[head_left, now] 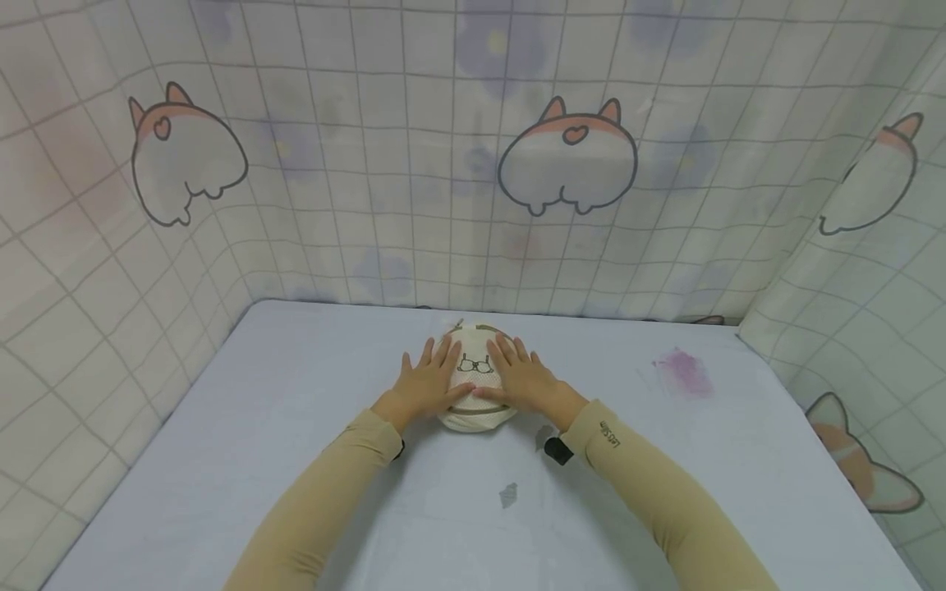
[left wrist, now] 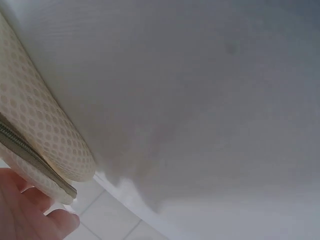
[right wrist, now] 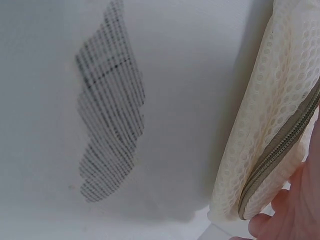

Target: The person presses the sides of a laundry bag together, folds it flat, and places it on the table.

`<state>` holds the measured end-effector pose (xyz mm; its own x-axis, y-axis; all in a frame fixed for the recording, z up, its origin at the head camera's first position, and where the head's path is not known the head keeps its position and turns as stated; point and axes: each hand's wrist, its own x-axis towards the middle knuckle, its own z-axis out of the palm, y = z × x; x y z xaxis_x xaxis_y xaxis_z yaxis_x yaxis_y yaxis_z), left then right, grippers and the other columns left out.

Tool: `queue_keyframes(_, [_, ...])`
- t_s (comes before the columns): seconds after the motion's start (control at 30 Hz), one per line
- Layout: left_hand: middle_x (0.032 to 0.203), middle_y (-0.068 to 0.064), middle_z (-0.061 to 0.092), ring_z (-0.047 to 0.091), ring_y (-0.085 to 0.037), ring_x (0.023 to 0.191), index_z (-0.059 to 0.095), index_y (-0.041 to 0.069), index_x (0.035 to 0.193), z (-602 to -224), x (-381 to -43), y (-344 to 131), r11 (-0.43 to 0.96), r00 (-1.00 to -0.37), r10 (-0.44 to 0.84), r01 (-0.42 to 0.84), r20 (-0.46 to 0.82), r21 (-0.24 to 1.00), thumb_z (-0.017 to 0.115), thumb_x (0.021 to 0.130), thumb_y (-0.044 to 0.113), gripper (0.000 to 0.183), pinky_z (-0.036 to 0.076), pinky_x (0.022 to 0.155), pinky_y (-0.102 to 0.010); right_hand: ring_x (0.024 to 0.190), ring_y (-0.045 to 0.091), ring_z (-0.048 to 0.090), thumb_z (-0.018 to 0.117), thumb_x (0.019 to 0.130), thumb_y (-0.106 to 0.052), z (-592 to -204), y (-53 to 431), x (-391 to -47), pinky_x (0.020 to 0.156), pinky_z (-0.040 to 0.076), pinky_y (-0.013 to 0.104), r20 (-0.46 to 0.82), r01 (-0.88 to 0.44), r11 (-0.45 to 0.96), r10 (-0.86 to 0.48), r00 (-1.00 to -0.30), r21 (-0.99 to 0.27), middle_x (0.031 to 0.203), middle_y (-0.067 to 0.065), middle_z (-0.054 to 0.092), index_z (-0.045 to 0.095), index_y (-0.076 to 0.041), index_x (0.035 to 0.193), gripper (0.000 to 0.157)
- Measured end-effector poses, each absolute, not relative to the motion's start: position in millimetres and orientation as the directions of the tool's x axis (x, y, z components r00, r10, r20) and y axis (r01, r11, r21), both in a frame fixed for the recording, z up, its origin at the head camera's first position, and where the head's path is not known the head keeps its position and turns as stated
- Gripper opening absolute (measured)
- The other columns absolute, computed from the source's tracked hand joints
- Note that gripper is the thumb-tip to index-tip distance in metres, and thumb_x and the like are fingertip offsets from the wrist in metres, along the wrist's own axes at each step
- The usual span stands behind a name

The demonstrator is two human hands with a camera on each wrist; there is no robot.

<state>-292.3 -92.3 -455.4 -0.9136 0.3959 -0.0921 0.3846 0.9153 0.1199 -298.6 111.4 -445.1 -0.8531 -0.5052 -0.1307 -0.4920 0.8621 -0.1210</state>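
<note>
A cream mesh laundry bag [head_left: 475, 373] with a printed pair of glasses lies on the white table, near its far side. My left hand [head_left: 426, 387] rests on its left part with the fingers spread and fairly straight. On the right part my right hand [head_left: 528, 386] lies the same way, and the two thumbs almost meet over the mesh. A brownish-olive zipper [left wrist: 35, 159] runs along the bag's side in the left wrist view. The right wrist view shows the zipper [right wrist: 280, 150] too, with fingertips against the bag just beyond it. What the bag contains cannot be seen.
The white table [head_left: 355, 509] carries a pink stain [head_left: 686, 372] at the right and a grey patch [head_left: 508, 495] in front of the bag. Checked curtains [head_left: 414, 164] with cartoon animals hang behind and at both sides.
</note>
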Motion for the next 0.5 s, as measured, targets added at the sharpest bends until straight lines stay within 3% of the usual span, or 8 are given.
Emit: queue_keyframes(0.5, [0.155,-0.01,0.001,0.0,-0.036,0.139,0.005,0.012,0.15,-455.6,-289.7,-94.9,0.915,-0.915,0.392,0.378,-0.094,0.141,0.028,0.091,0.065,0.083,0.01,0.102,-0.066,0.137,0.042,0.003,0.03,0.086,-0.071,-450.2,110.5,-300.0,0.106,0.018,0.056,-0.125,-0.51,0.854,-0.52,-0.845,-0.103,0.154,0.015,-0.005,0.001,-0.007,0.149,0.095])
